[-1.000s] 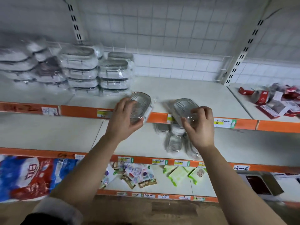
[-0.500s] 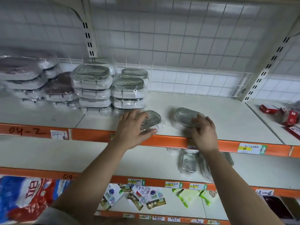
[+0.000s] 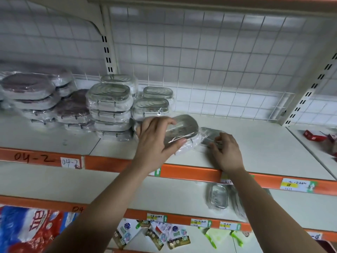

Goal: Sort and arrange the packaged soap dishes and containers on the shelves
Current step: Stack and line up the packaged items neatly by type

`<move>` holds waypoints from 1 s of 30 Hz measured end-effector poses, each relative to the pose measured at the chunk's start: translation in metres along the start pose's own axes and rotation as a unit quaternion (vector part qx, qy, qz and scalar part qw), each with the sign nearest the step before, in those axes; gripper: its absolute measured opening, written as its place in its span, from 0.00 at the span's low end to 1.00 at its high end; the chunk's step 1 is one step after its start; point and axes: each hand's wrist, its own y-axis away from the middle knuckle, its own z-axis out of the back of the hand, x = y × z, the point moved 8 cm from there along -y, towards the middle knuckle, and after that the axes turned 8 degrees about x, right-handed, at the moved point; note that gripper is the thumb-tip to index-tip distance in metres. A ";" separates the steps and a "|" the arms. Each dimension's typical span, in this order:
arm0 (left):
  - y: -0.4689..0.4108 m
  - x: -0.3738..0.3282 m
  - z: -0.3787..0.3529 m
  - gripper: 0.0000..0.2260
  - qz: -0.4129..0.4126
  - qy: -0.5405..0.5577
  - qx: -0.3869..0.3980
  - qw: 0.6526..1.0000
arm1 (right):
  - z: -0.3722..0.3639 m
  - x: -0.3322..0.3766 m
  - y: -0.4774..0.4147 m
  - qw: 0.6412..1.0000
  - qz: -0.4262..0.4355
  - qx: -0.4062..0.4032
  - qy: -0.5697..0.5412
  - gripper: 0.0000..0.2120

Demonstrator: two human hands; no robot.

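Observation:
On the upper shelf (image 3: 255,150), my left hand (image 3: 155,138) grips a wrapped metal soap dish (image 3: 182,130), thumb under its near edge and fingers over its top. It is tilted, close to the stack of wrapped clear containers (image 3: 109,108). My right hand (image 3: 225,152) rests fingertips on a second wrapped soap dish (image 3: 209,135) lying flat just right of the first. More wrapped soap dishes (image 3: 218,198) lie on the shelf below, partly behind my right forearm.
Stacks of dark-lidded wrapped containers (image 3: 34,95) fill the upper shelf's left. Red boxes (image 3: 314,135) lie at far right. A wire grid panel (image 3: 218,70) backs the shelf. Small packets (image 3: 164,234) and a red-blue bag (image 3: 27,229) sit on the lowest shelf.
Both hands have pushed the two soap dishes further back on the upper shelf. The left dish moved up beside the container stack and the two dishes now lie close together.

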 end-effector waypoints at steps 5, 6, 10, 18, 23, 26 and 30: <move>-0.069 0.012 0.029 0.25 0.013 0.002 0.015 1.000 | -0.028 0.022 -0.020 0.998 0.021 0.021 0.057 0.07; -0.083 0.020 0.033 0.23 0.025 0.014 0.018 0.999 | -0.032 0.026 -0.023 0.998 0.023 0.025 0.061 0.07; -0.138 0.057 0.030 0.20 0.065 0.008 0.051 0.997 | -0.041 0.035 -0.030 0.997 0.048 -0.002 0.064 0.09; -0.203 0.116 -0.011 0.24 0.109 -0.102 0.277 0.949 | -0.044 0.032 -0.035 0.997 0.071 -0.015 0.035 0.10; -0.215 0.129 -0.026 0.34 0.097 -0.180 0.360 0.910 | -0.045 0.029 -0.037 0.997 0.069 -0.017 0.028 0.09; -0.215 0.128 -0.033 0.30 0.095 -0.183 0.368 0.907 | -0.049 0.028 -0.038 0.997 0.063 0.000 0.042 0.08; -0.212 0.123 -0.034 0.26 0.089 -0.202 0.320 0.921 | -0.052 0.027 -0.037 0.997 0.060 0.027 0.045 0.13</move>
